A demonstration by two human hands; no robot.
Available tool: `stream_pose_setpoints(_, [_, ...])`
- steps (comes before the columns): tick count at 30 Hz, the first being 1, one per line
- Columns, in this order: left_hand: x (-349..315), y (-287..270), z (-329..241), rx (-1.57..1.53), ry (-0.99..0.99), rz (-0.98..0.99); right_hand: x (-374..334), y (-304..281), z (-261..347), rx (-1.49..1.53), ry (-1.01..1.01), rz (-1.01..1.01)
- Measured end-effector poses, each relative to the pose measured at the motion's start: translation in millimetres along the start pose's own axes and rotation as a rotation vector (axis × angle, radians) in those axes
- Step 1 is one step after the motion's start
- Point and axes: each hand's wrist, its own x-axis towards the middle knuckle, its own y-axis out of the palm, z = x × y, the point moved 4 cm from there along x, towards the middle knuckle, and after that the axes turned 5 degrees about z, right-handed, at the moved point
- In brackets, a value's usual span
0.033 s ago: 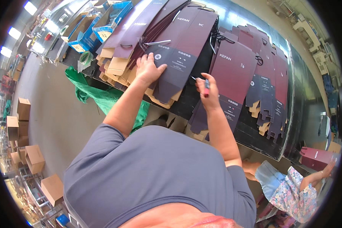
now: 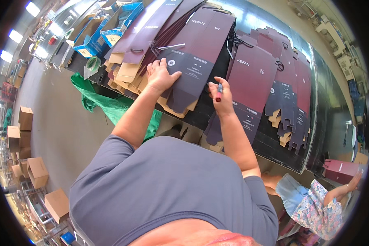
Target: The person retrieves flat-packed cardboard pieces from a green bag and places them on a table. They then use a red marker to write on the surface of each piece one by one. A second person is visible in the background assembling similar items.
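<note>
Flattened maroon-and-dark-grey cardboard boxes with black cord handles lie stacked on a black table (image 2: 270, 151). My left hand (image 2: 160, 77) rests with spread fingers on the dark lower part of the top box (image 2: 192, 67) of the middle stack. Beside that box's right edge, my right hand (image 2: 223, 97) is closed around a slim pen-shaped tool (image 2: 219, 92) with a red end and a grey-blue body. Its tip is hidden by my fingers and too small to make out. Right of this hand lies another maroon box (image 2: 250, 78), flat and apart from the middle stack.
More flat boxes (image 2: 303, 82) overlap at the right. Blue open cartons (image 2: 121, 24) and a green tape roll (image 2: 92, 63) sit at the far left. Green cloth (image 2: 110, 104) hangs below the table edge. At lower right, a person in a floral top (image 2: 319, 207) touches a maroon box (image 2: 339, 170).
My right hand and the pen-shaped tool have shifted slightly left, and the tool's red end has turned a little. My left hand stays on the box almost unmoved.
</note>
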Motion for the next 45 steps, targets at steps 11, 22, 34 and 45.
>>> stream_pose_setpoints(11, [-13,-31,4,-1.293,0.089,0.562,-37,-9,47,-0.045,-0.268,-0.178])
stream_pose_setpoints(22, [-39,-91,-35,-1.495,0.313,0.368,-20,15,-19,0.259,-0.079,-0.179])
stream_pose_setpoints(34, [-62,-46,-78,-1.652,0.326,0.448,-37,-72,-16,0.651,0.045,-0.368])
stream_pose_setpoints(45, [-89,135,-114,-1.136,0.045,0.72,-131,-165,30,0.274,-0.005,-0.516])
